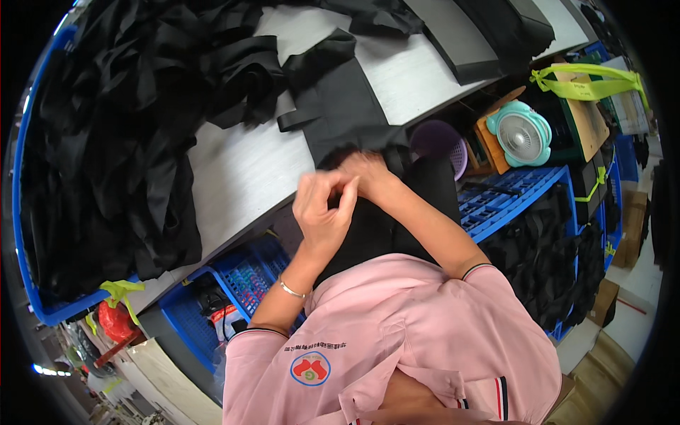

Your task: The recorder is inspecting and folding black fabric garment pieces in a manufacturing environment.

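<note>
A black fabric piece [343, 99] lies over the table's near edge, and dark cloth continues down in front of my body. My left hand [322, 204], with a bracelet at its wrist, is raised just above the edge; its thumb and fingers are curled together in a pinch. Whatever sits between them is too small or hidden to make out. Close beside it, my right hand [365, 173] is over the black fabric. Motion blur and the dark cloth hide most of its fingers, so its grip does not show.
A blue-rimmed bin [20, 212] heaped with black fabric pieces [142, 92] covers the left of the white table [237, 177]. More black pieces lie at the back. Right of me are a purple basket [457, 152], a turquoise fan [523, 134] and a blue crate [524, 195].
</note>
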Demonstrator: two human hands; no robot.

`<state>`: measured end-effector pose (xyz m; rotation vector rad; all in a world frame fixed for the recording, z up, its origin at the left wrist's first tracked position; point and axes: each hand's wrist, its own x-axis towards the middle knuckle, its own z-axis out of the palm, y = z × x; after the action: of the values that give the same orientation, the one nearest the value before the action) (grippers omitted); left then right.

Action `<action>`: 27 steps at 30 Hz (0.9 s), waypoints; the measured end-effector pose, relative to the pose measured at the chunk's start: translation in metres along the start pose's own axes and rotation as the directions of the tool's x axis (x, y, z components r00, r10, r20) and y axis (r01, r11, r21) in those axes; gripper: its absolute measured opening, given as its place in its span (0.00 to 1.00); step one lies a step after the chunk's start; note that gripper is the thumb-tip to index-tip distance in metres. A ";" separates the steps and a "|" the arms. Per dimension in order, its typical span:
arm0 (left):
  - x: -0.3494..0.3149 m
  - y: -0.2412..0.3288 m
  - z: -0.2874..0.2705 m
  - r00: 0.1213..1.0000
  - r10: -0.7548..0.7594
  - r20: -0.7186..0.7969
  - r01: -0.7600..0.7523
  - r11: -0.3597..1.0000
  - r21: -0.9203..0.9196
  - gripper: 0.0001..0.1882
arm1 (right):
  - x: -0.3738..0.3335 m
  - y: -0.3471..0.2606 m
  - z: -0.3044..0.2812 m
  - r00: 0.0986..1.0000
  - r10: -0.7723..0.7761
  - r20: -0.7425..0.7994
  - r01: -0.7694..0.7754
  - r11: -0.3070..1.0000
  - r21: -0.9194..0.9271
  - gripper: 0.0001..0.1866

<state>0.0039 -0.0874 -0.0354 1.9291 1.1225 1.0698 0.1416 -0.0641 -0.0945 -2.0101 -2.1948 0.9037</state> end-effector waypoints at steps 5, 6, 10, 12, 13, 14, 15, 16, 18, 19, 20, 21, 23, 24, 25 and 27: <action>0.063 0.003 0.036 0.875 0.405 0.265 -0.448 0.885 0.127 0.27 | -0.014 -0.003 0.017 0.944 -0.093 -0.317 0.072 0.994 -0.076 0.12; 0.072 0.003 0.047 0.837 0.456 0.303 -0.506 0.855 0.111 0.20 | -0.017 0.001 0.023 0.929 -0.103 -0.356 0.087 0.994 -0.062 0.12; 0.050 0.008 0.055 0.872 0.396 0.289 -0.419 0.908 0.018 0.12 | -0.022 0.029 0.042 0.892 -0.141 -0.429 0.152 0.988 -0.008 0.12; 0.029 0.004 0.034 0.899 0.309 0.309 -0.316 0.948 -0.027 0.14 | -0.028 0.044 0.047 0.887 -0.140 -0.439 0.170 0.985 0.030 0.12; 0.016 0.003 0.024 0.932 0.242 0.269 -0.227 0.970 -0.085 0.11 | -0.032 0.050 0.048 0.886 -0.135 -0.444 0.172 0.984 0.044 0.12; 0.002 0.000 0.014 0.966 0.132 0.224 -0.104 0.985 -0.134 0.09 | -0.038 0.053 0.049 0.893 -0.130 -0.431 0.170 0.984 0.055 0.12; -0.008 -0.002 0.007 0.995 0.032 0.090 -0.022 0.993 -0.113 0.08 | -0.039 0.056 0.048 0.880 -0.125 -0.459 0.177 0.981 0.073 0.13; -0.017 -0.007 -0.001 0.994 -0.113 0.004 0.113 0.981 -0.160 0.11 | -0.049 0.054 0.050 0.795 -0.176 -0.581 0.162 0.984 -0.077 0.12; -0.022 -0.018 -0.002 0.857 -0.511 0.062 0.455 0.695 -0.557 0.19 | -0.061 0.046 0.051 0.769 -0.240 -0.593 0.183 0.971 -0.155 0.19; -0.023 -0.022 0.001 0.818 -0.551 0.165 0.528 0.606 -0.595 0.28 | -0.069 0.037 0.053 0.797 -0.276 -0.538 0.169 0.956 -0.239 0.13; -0.023 -0.025 0.003 0.733 -0.604 0.311 0.645 0.472 -0.601 0.32 | -0.078 0.028 0.054 0.875 -0.235 -0.423 0.164 0.967 -0.197 0.11; -0.023 -0.027 0.008 0.747 -0.558 0.360 0.625 0.405 -0.668 0.33 | -0.087 0.017 0.052 0.893 -0.232 -0.385 0.180 0.969 -0.167 0.10; -0.019 -0.028 0.014 0.689 -0.586 0.426 0.670 0.292 -0.683 0.33 | -0.108 -0.006 0.044 0.867 -0.274 -0.415 0.301 0.954 -0.001 0.07; -0.016 -0.027 0.015 0.711 -0.584 0.392 0.635 0.292 -0.715 0.32 | -0.118 -0.016 0.036 0.858 -0.301 -0.415 0.350 0.936 0.044 0.05; -0.012 -0.027 0.015 0.705 -0.596 0.384 0.630 0.278 -0.725 0.31 | -0.129 -0.023 0.025 0.798 -0.309 -0.517 0.423 0.899 0.115 0.05; -0.005 -0.025 0.012 0.709 -0.607 0.359 0.610 0.272 -0.744 0.29 | -0.152 -0.030 0.000 0.715 -0.263 -0.648 0.530 0.809 0.256 0.05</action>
<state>0.0034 -0.0829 -0.0633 0.5912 0.9393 0.8702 0.1398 -0.2039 -0.0283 -1.2748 -1.7666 0.5301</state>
